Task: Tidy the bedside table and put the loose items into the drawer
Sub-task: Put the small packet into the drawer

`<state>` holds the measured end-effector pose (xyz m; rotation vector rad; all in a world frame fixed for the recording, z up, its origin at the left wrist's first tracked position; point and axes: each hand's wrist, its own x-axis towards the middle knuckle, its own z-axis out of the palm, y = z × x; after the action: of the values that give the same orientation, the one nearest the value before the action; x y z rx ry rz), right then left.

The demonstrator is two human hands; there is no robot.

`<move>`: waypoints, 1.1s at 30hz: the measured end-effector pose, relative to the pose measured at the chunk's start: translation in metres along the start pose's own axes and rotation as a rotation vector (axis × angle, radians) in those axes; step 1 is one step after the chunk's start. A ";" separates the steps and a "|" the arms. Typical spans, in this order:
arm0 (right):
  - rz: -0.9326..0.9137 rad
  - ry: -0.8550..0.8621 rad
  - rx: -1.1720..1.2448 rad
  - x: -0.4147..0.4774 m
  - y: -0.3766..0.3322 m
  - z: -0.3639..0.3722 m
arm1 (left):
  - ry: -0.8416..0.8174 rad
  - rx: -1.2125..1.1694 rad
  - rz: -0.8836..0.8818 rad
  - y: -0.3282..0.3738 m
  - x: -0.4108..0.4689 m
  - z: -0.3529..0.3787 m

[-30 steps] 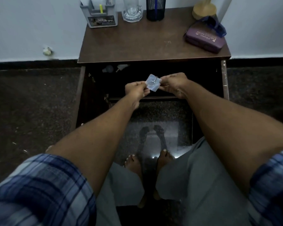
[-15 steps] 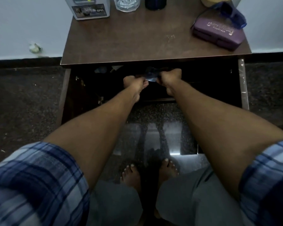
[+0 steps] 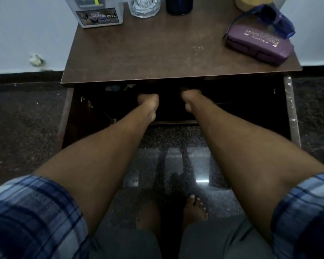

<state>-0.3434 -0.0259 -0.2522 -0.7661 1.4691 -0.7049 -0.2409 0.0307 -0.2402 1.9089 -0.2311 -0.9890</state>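
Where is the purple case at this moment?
In the head view, the purple case lies on the right side of the table top, near its right edge, with blue sunglasses resting on its far end.

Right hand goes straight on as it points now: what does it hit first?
Right hand points into the dark drawer under the tabletop. Nothing shows ahead; probably the drawer's back, but depth is unreadable.
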 end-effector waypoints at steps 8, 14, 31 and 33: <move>-0.065 -0.017 -0.112 -0.009 -0.001 -0.007 | -0.020 0.013 0.031 0.000 -0.015 -0.002; -0.128 -0.040 -0.187 -0.040 -0.005 -0.023 | -0.116 -0.077 0.062 0.001 -0.039 -0.008; -0.366 -0.169 -0.363 -0.158 -0.050 -0.112 | -0.375 -0.046 0.164 0.042 -0.166 -0.009; -0.402 -0.169 -0.325 -0.170 -0.059 -0.124 | -0.420 -0.036 0.201 0.053 -0.181 -0.005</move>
<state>-0.4640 0.0736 -0.0996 -1.3643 1.3010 -0.6866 -0.3442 0.1007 -0.0986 1.5923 -0.6308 -1.2375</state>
